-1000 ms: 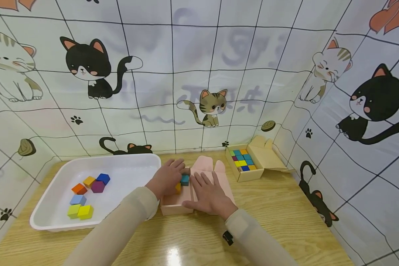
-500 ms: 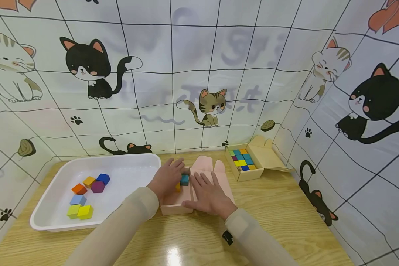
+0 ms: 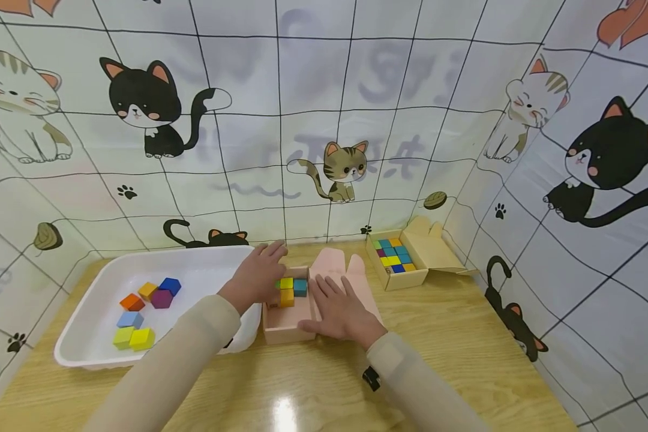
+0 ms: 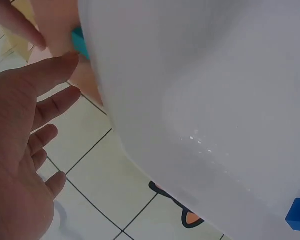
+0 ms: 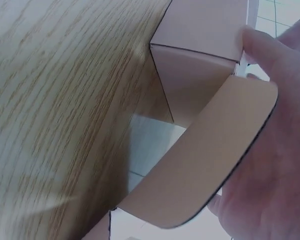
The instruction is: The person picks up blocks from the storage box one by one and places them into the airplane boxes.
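In the head view, a pink cardboard box [image 3: 288, 333] stands with its lid [image 3: 332, 264] folded out to the right. Yellow, orange and teal blocks [image 3: 286, 297] sit inside, toward the back; part of the group is hidden. My left hand [image 3: 255, 276] hovers over the box's left wall and the tray's right rim. Its fingers look relaxed in the left wrist view, with nothing between them. My right hand [image 3: 339, 313] rests flat on the lid, its thumb at the box's right wall. A cardboard flap [image 5: 200, 155] shows beside that hand in the right wrist view.
A white tray [image 3: 205, 270] on the left bears several loose blocks, among them a purple one [image 3: 162, 299] and a yellow one [image 3: 142, 339]. At the back right, a cream box [image 3: 407, 280] full of coloured blocks lies open. Cat-print sheeting encloses the wooden table.
My left hand has lifted out of the box and moved left, uncovering blocks at the back. The right hand stays on the lid. The head view has shifted slightly.
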Demonstrator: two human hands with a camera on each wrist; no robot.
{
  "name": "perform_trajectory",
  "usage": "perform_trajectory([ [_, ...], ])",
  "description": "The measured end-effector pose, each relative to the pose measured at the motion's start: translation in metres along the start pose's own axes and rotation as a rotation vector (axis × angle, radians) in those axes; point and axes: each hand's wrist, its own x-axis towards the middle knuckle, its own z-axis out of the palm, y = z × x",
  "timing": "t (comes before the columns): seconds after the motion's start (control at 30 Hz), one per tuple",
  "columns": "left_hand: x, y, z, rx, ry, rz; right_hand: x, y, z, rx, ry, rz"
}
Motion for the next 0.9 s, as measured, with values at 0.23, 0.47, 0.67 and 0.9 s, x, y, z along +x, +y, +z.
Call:
perform_trajectory([
  [0.23, -0.035, -0.035, -0.013, -0.037, 0.104, -0.050, -0.007, -0.006, 0.006, -0.033, 0.062, 0.006],
  [0.47, -0.081, -0.075, -0.003, -0.134, 0.159, -0.134, -0.011, -0.012, 0.016, -0.025, 0.119, 0.059],
  [0.67, -0.117, -0.101, 0.008, -0.172, 0.170, -0.236, -0.008, -0.015, 0.026, -0.064, 0.137, 0.085],
  [0.9, -0.152, -0.124, 0.017, -0.208, 0.112, -0.366, -0.011, -0.012, 0.020, -0.028, 0.138, 0.049],
])
